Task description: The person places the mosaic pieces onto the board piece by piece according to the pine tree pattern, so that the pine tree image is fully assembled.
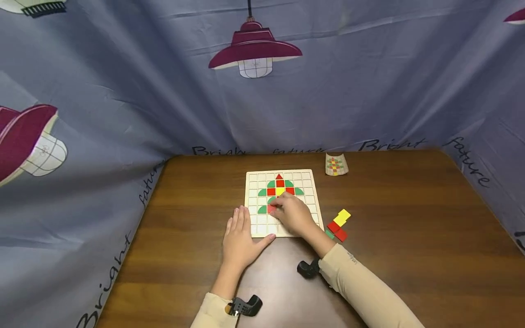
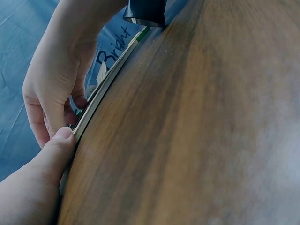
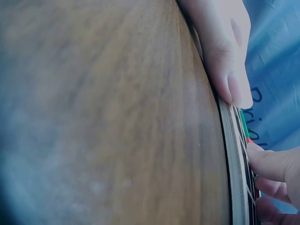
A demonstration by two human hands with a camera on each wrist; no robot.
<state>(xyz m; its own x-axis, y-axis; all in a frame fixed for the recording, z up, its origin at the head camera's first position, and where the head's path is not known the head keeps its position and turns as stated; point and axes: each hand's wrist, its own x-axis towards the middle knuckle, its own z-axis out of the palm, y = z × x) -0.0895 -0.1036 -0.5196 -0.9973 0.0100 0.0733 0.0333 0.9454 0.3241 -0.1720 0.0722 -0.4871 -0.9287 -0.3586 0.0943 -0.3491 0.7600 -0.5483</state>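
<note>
Gridded board (image 1: 257,228), pale, one, on a brown table (image 1: 184,228); cells holding a red triangle (image 1: 279,176) at top, red squares (image 1: 280,183), green quarter-rounds (image 1: 271,184) and a yellow square (image 1: 280,191). Left hand (image 1: 239,239): fingers extended at the board's left edge, thumb at the near edge. Right hand (image 1: 294,212): over the board, apart from the left, fingers bent, thumb and fingertip at a red tile (image 1: 271,208); pinched or merely touched, cannot tell. Loose tiles (image 1: 334,226), yellow, red and green, clustered right of the board. Card (image 1: 336,165), coloured pattern, near the board's far right corner. Hidden: cells beneath the right hand. Edge-on in both wrist views: board, its face scarcely legible. Cut off: lamp prints (image 1: 24,141) at both sides of the curtain (image 1: 348,100)
</note>
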